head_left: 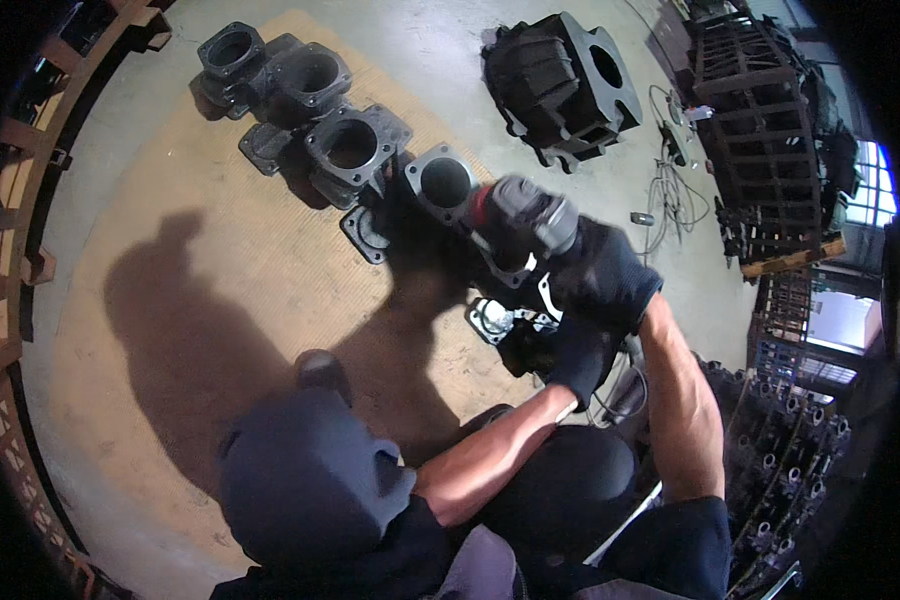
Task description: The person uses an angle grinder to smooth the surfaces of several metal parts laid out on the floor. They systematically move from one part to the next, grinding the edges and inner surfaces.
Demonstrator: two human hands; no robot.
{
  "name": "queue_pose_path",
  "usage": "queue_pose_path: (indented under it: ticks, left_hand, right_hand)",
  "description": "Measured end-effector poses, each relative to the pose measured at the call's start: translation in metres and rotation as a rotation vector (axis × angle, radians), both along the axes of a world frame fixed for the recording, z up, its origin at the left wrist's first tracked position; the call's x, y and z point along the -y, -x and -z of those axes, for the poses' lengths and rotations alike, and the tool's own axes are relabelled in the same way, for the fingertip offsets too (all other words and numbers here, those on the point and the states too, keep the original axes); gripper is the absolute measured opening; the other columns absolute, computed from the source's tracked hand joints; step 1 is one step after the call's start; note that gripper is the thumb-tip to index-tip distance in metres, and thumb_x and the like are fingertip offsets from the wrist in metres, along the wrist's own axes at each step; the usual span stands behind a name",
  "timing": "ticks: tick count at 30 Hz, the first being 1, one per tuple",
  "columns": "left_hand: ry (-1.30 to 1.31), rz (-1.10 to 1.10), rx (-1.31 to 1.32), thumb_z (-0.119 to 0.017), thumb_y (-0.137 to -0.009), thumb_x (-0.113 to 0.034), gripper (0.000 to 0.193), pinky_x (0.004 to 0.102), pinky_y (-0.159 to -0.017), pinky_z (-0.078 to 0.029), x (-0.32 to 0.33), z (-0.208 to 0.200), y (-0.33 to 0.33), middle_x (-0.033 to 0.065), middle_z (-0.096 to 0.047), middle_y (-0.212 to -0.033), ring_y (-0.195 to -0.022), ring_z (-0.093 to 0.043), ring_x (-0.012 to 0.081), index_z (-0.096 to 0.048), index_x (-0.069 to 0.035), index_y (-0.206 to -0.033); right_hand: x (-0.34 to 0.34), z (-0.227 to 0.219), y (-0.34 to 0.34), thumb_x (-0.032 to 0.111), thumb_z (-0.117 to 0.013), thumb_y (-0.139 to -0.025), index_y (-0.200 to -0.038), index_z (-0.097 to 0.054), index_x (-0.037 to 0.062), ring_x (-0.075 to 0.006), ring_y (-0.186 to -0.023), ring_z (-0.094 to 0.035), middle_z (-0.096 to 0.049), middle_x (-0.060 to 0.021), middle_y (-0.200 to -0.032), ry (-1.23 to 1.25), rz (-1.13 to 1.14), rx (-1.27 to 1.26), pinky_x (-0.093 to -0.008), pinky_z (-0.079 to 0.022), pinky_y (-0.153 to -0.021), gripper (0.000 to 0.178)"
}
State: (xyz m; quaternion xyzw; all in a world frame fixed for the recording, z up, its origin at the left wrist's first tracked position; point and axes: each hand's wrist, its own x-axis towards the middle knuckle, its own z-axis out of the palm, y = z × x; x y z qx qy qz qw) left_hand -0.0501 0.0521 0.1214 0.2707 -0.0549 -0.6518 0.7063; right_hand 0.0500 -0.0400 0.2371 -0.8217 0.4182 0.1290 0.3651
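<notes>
No readable text, labels, brands, numbers or signs anywhere in view; nothing legible to report.

Wide head-height fisheye — facing downward

The grey floor [400,40] carried a broad tan, finely ribbed sheet [240,230], across which dark shadows fell. A slanting row of dark metal castings [390,130] stood on it, round flanged openings mostly facing up, and a dark shoe [322,370] rested nearer the person. Beyond the sheet, a large black housing [560,90] sat directly on the floor, with loose cables [670,195] to its right.
</notes>
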Motion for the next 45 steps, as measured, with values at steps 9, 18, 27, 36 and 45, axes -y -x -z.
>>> queue_pose_path:
  ticks: [9,18,27,36,45]
  left_hand:
    - [0.063,0.008,0.434,-0.04,-0.11,-0.019,0.041,0.0317,-0.113,-0.039,0.026,0.003,-0.013,0.0098,-0.052,-0.142,-0.131,-0.047,0.0182,-0.043,-0.006,-0.149]
    - [-0.176,0.154,1.025,-0.055,-0.098,-0.025,0.034,0.0414,-0.101,-0.047,-0.026,0.022,-0.045,0.0208,-0.067,-0.122,-0.119,-0.062,0.0308,-0.068,-0.005,-0.122]
    - [-0.175,0.393,1.211,-0.052,-0.103,-0.031,0.042,0.0416,-0.114,-0.038,-0.003,0.035,-0.035,0.0191,-0.057,-0.142,-0.134,-0.052,0.029,-0.06,-0.007,-0.137]
    - [-0.188,0.253,1.024,-0.052,-0.103,-0.015,0.026,0.0386,-0.102,-0.046,0.038,0.017,-0.044,0.0166,-0.067,-0.122,-0.115,-0.06,0.0233,-0.066,-0.003,-0.121]
    - [-0.039,0.202,0.681,-0.044,-0.11,-0.018,0.043,0.032,-0.119,-0.033,0.02,0.109,0.02,0.0118,-0.048,-0.146,-0.137,-0.042,0.0164,-0.042,0.0,-0.149]
  right_hand:
    - [0.011,-0.022,0.009,0.027,-0.086,-0.068,-0.105,-0.069,0.0032,-0.0327,-0.088,-0.075,-0.075,-0.0192,-0.091,0.261,0.003,-0.1,-0.0392,-0.057,-0.079,0.047]
    - [-0.009,0.052,0.027,0.026,-0.085,-0.068,-0.108,-0.067,-0.0007,-0.0353,-0.093,-0.074,-0.075,-0.0222,-0.096,0.209,-0.115,-0.102,-0.0393,-0.057,-0.083,0.052]
    - [0.015,0.043,0.02,0.032,-0.083,-0.066,-0.121,-0.065,0.0017,-0.0416,-0.098,-0.071,-0.074,-0.025,-0.1,0.046,-0.178,-0.077,-0.0424,-0.057,-0.087,0.065]
    - [0.065,0.066,0.024,0.022,-0.085,-0.067,-0.115,-0.065,-0.0019,-0.0324,-0.091,-0.074,-0.075,-0.021,-0.1,0.184,-0.171,-0.047,-0.0388,-0.057,-0.084,0.057]
    - [0.049,0.059,0.027,0.035,-0.083,-0.068,-0.111,-0.066,0.0013,-0.0443,-0.093,-0.071,-0.073,-0.026,-0.095,0.071,-0.212,0.002,-0.0447,-0.057,-0.082,0.058]
